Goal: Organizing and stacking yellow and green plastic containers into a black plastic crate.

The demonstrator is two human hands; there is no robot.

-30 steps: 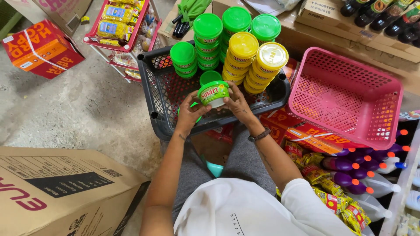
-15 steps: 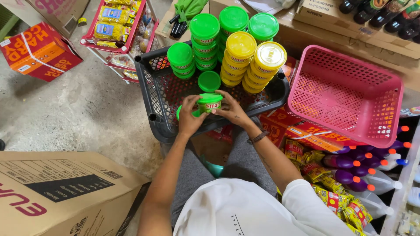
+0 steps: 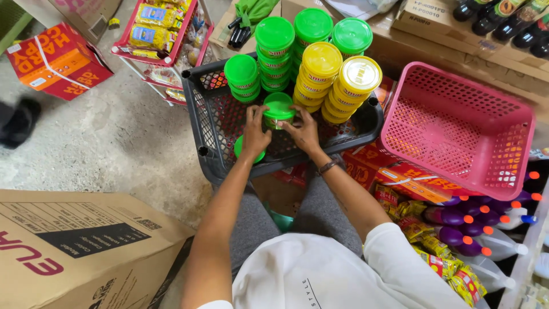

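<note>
Both hands cup a small round green-lidded plastic tub [image 3: 278, 110] inside the dark grey plastic mesh basket [image 3: 201, 114].

Left hand [image 3: 254, 133] grips the tub's left side, right hand [image 3: 303, 130] its right, fingers closed around it, the tub between them just below the lid. It sits at the basket's middle, in front of tall stacks of green-lidded tubs [image 3: 275, 52] and yellow-lidded tubs [image 3: 320, 73]. Another flat green lid [image 3: 241, 150] shows under the left wrist. Keeping the tub level and square, clear of the neighbouring stacks, would seem the careful way. An empty pink plastic basket [image 3: 457, 129] stands tilted to the right.
</note>
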